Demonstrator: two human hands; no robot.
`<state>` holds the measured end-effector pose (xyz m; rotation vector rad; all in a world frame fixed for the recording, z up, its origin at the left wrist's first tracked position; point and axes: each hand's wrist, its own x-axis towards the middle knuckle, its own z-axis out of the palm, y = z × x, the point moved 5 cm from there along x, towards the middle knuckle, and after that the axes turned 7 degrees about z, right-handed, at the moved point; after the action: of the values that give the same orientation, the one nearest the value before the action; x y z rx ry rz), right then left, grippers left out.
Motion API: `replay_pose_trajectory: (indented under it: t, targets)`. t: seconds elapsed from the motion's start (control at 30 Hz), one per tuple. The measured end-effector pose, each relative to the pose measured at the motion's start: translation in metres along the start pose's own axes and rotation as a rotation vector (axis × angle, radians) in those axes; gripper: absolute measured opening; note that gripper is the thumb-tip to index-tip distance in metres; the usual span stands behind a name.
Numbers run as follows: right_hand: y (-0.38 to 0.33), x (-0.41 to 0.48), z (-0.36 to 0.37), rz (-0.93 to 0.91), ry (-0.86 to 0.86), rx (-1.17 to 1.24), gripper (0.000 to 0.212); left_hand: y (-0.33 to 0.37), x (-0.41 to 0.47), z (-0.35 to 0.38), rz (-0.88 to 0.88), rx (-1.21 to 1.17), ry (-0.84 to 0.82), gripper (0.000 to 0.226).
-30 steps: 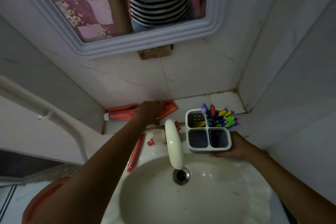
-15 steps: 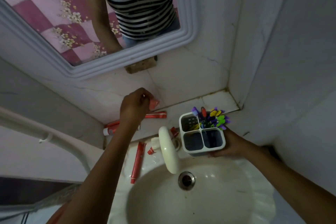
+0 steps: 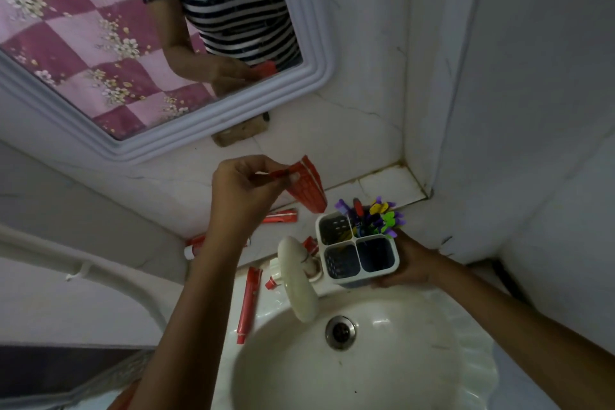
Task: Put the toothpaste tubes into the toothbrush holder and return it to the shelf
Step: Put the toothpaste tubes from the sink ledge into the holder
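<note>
Several red toothpaste tubes (image 3: 249,303) lie around the cream faucet (image 3: 298,280) at frame centre, while the left hand (image 3: 244,186) pinches a red tube (image 3: 307,185) above the four-compartment white holder (image 3: 357,251) gripped by the right hand (image 3: 411,263).

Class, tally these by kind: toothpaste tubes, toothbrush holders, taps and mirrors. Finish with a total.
toothpaste tubes: 5 (one in the left hand, one partly hidden behind the tap)
toothbrush holder: 1
tap: 1
mirror: 1
Total: 8
</note>
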<state>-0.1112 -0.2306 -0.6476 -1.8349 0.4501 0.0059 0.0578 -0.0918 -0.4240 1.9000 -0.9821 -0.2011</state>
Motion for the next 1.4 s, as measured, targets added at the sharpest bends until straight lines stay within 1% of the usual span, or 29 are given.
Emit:
replay_pose_trajectory:
  t: [0.1,0.23,0.47,0.57,0.63,0.7,0.73,0.83,0.97,1.07,1.13,1.23,1.4]
  targets:
    - [0.003,0.002,0.001,-0.007,-0.004,-0.013,0.088,-0.005,-0.004,0.011,-0.036,0.017,0.001,0.005]
    - [0.005,0.003,0.001,-0.011,-0.014,-0.020,0.089,-0.013,-0.009,0.017,-0.099,-0.030,0.004,0.005]
    - [0.003,0.004,0.001,-0.011,-0.028,-0.018,0.089,0.006,-0.010,0.009,-0.055,-0.016,0.036,0.005]
    - [0.005,0.004,0.001,-0.002,-0.037,-0.021,0.088,0.010,-0.011,0.010,-0.073,-0.001,0.039,0.008]
    - [0.007,0.005,0.001,-0.002,-0.039,-0.029,0.087,0.010,-0.012,0.014,-0.085,0.013,0.021,0.008]
    - [0.007,0.006,0.001,-0.002,-0.032,-0.027,0.085,0.003,-0.013,0.022,-0.115,0.026,-0.034,0.007]
    - [0.007,0.006,0.001,-0.008,-0.024,-0.029,0.084,-0.004,-0.012,0.028,-0.134,0.042,-0.065,0.010]
    - [0.008,0.008,0.002,-0.024,-0.015,-0.053,0.082,-0.030,-0.008,0.046,-0.167,0.204,-0.176,0.019]
    - [0.013,0.010,0.003,-0.018,-0.006,-0.056,0.085,-0.046,0.002,0.063,-0.145,0.492,-0.341,0.017]
    - [0.013,0.010,0.003,-0.025,-0.007,-0.042,0.087,-0.049,0.003,0.075,-0.141,0.703,-0.516,0.019]
    - [0.010,0.010,0.003,-0.029,-0.017,-0.034,0.084,-0.049,-0.002,0.084,-0.119,0.797,-0.591,0.016]
    - [0.006,0.009,0.002,-0.029,-0.020,-0.015,0.085,-0.048,-0.003,0.092,-0.067,0.834,-0.574,0.013]
    - [0.009,0.009,0.002,-0.038,-0.008,-0.012,0.090,-0.047,-0.002,0.094,0.019,0.838,-0.564,0.017]
